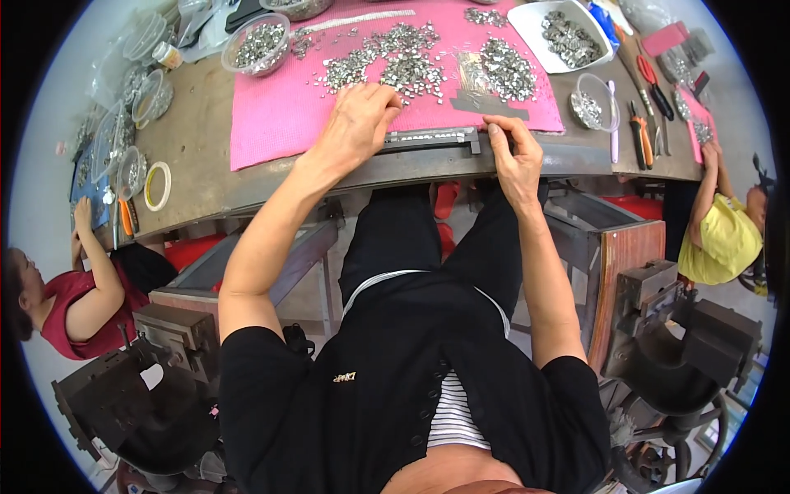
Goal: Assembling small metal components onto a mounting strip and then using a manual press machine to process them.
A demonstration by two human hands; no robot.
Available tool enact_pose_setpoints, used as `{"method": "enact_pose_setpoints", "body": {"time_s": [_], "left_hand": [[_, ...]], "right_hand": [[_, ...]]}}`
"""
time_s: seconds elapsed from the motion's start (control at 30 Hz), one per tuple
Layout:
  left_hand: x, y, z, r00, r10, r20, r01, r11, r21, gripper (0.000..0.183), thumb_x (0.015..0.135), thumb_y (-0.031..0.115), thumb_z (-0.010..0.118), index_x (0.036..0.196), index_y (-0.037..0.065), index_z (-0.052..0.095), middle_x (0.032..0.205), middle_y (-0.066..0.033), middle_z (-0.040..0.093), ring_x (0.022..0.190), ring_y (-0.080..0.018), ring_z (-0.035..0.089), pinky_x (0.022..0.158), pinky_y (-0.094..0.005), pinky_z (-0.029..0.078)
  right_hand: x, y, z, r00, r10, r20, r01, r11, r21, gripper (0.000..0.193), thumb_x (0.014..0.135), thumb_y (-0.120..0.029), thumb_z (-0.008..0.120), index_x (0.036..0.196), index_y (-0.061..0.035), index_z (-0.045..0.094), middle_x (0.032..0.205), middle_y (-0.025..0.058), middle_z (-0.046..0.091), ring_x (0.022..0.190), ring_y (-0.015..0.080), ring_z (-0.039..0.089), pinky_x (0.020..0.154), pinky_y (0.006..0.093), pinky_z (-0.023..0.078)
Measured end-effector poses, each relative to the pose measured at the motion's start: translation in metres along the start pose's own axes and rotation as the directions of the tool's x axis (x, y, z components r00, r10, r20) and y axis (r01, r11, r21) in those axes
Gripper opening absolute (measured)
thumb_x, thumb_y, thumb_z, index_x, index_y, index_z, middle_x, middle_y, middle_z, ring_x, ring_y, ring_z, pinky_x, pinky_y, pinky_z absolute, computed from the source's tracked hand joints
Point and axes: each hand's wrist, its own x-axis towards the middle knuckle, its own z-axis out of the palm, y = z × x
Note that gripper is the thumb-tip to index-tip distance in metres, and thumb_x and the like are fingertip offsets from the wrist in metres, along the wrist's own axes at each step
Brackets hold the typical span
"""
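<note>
A narrow dark metal rail [432, 139] lies along the table's front edge, with a row of small shiny metal pieces in it. My left hand [358, 123] is over the rail's left end, its fingers bent and drawn together; what they pinch, if anything, is hidden. At the rail's right end is my right hand [516, 156], thumb and forefinger curled close to each other beside the rail's end block. Whatever sits between those tips is too small to name. Beyond my hands, loose small metal pieces [411, 72] are heaped on a pink mat [276, 119].
A clear tub of pieces [257, 45] and a white tray [535, 20] stand at the back. Rightward are a clear cup [594, 103], a toothbrush [613, 123] and orange-handled pliers [638, 136]. A tape roll [157, 185] lies left. Co-workers sit at both sides.
</note>
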Motion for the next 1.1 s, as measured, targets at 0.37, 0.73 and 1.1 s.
{"method": "enact_pose_setpoints", "body": {"time_s": [0.37,0.73,1.1], "left_hand": [[-0.012,0.051,0.031,0.975,-0.186,-0.118,0.160,0.967,-0.197,0.007,0.091,0.007,0.067,0.096,0.006,0.063,0.093,-0.0080,0.063,0.087,-0.0271,0.057,0.080,-0.0391,0.041],[-0.019,0.055,0.036,0.976,-0.028,-0.217,0.032,0.999,0.015,0.021,0.083,0.009,0.076,0.102,0.006,0.068,0.097,-0.0097,0.067,0.095,-0.0297,0.062,0.089,-0.0420,0.047],[-0.058,0.030,0.012,0.955,-0.221,-0.199,0.245,0.964,0.103,0.052,0.078,0.027,0.084,0.123,0.009,0.067,0.115,-0.0093,0.060,0.108,-0.0286,0.053,0.097,-0.0435,0.037]], "right_hand": [[-0.001,0.003,0.004,0.997,0.071,-0.016,-0.070,0.996,0.059,0.013,0.097,-0.006,0.065,0.106,-0.0022,0.073,0.087,0.0050,0.070,0.078,0.0125,0.064,0.072,0.0270,0.050],[-0.003,-0.016,0.005,0.985,-0.165,0.053,0.171,0.975,-0.143,0.017,0.090,-0.004,0.071,0.106,-0.0033,0.073,0.097,0.0102,0.069,0.089,0.0223,0.067,0.081,0.0320,0.052],[0.029,-0.028,-0.007,0.913,0.149,0.379,-0.101,0.984,-0.145,0.021,0.086,-0.017,0.078,0.102,-0.0033,0.075,0.090,0.0077,0.065,0.081,0.0201,0.063,0.076,0.0338,0.050]]}}
